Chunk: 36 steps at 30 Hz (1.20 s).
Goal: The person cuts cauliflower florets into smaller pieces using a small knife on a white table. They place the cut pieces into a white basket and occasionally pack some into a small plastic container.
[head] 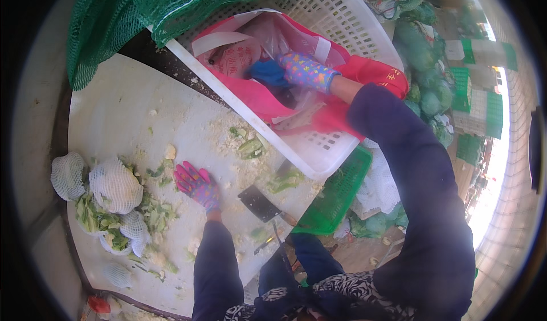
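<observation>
My left hand (197,187), in a flowered glove with pink fingers, rests flat on the pale work table (128,120), fingers spread and nothing in it. In a white perforated plastic crate (350,17) lies a pink-red bag (252,93), its mouth spread wide. My right hand (305,71), in a matching blue-cuffed flowered glove, reaches into the bag beside a blue item (268,72) and clear plastic (267,34). Its fingertips are partly hidden, so I cannot tell whether it grips anything. A cleaver (260,203) lies near the table's edge, with a small knife (264,245) close by.
Foam-netted cauliflower (116,185), leaves and crumbs lie on the table's left side. Green mesh (183,0) hangs over the crate's far corner. A green basket (337,197) stands below the crate. Bagged green vegetables (427,73) are piled at the right.
</observation>
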Each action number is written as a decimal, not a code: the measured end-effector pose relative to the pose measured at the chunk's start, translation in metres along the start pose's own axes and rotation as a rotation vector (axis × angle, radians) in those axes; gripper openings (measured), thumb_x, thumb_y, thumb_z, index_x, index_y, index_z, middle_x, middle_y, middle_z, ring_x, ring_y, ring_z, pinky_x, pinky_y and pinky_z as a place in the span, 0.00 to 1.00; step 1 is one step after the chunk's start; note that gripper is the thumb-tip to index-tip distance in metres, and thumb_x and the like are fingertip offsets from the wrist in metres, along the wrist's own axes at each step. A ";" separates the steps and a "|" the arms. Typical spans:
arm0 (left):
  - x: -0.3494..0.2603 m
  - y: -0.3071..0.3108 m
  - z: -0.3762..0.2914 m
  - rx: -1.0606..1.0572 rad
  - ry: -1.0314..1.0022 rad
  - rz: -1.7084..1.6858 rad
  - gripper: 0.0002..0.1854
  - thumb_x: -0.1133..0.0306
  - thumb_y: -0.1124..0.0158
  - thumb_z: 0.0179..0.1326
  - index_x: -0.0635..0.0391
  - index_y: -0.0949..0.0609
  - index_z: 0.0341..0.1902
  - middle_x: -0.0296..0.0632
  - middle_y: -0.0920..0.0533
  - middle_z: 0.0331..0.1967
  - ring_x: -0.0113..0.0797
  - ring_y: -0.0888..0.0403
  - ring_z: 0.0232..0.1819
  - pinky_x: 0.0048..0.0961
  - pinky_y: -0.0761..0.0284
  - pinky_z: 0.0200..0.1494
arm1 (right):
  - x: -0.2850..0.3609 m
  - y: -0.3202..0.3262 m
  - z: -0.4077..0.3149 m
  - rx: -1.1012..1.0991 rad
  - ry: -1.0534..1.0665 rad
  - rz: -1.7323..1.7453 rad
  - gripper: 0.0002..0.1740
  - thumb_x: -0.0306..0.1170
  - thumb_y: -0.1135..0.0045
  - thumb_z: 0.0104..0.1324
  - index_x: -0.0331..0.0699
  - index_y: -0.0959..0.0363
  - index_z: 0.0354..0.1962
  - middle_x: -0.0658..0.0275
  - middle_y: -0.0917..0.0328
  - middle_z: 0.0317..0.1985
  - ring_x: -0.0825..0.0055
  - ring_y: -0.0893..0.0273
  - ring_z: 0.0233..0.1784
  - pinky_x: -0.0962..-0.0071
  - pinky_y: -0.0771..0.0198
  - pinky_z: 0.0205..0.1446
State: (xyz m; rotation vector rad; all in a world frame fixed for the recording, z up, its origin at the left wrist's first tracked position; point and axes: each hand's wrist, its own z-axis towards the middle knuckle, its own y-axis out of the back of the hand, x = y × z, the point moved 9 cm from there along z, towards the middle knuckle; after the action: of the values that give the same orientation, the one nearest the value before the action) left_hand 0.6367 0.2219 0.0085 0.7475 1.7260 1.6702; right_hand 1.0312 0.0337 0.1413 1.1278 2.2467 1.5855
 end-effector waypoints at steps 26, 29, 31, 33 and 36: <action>-0.004 0.007 -0.003 -0.090 -0.045 -0.003 0.39 0.56 0.51 0.73 0.55 0.47 0.84 0.51 0.50 0.84 0.55 0.56 0.85 0.52 0.63 0.82 | 0.011 0.045 -0.035 -0.089 0.143 -0.002 0.14 0.35 0.40 0.68 0.42 0.20 0.50 0.59 0.17 0.47 0.59 0.18 0.53 0.58 0.24 0.51; -0.001 0.000 -0.003 -0.027 -0.015 0.007 0.39 0.57 0.51 0.73 0.55 0.47 0.83 0.52 0.50 0.84 0.56 0.55 0.84 0.52 0.61 0.82 | 0.025 0.014 -0.036 -0.125 0.163 -0.364 0.13 0.35 0.45 0.68 0.41 0.20 0.46 0.59 0.16 0.45 0.60 0.16 0.49 0.55 0.26 0.48; -0.001 0.000 -0.003 -0.031 -0.019 0.016 0.38 0.57 0.50 0.73 0.55 0.46 0.83 0.52 0.49 0.84 0.56 0.54 0.84 0.52 0.60 0.81 | 0.021 0.000 -0.035 -0.186 0.141 -0.434 0.13 0.34 0.47 0.68 0.40 0.20 0.46 0.58 0.16 0.45 0.59 0.16 0.48 0.55 0.27 0.47; -0.001 0.001 -0.002 -0.042 -0.019 0.011 0.38 0.57 0.49 0.73 0.55 0.45 0.83 0.52 0.48 0.83 0.56 0.54 0.84 0.52 0.59 0.81 | 0.007 -0.018 -0.028 -0.126 0.078 -0.397 0.14 0.34 0.48 0.68 0.40 0.20 0.47 0.57 0.16 0.46 0.57 0.16 0.47 0.54 0.28 0.47; -0.001 0.004 -0.002 -0.065 -0.016 -0.012 0.38 0.57 0.49 0.73 0.55 0.45 0.83 0.52 0.48 0.83 0.56 0.53 0.84 0.53 0.58 0.81 | 0.001 -0.032 -0.031 -0.069 0.100 -0.368 0.15 0.30 0.45 0.64 0.42 0.23 0.49 0.58 0.18 0.44 0.59 0.17 0.46 0.56 0.31 0.48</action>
State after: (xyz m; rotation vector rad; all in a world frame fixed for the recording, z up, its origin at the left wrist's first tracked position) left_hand 0.6356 0.2201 0.0127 0.7170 1.6543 1.6997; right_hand 0.9985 0.0073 0.1265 0.5838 2.2750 1.5767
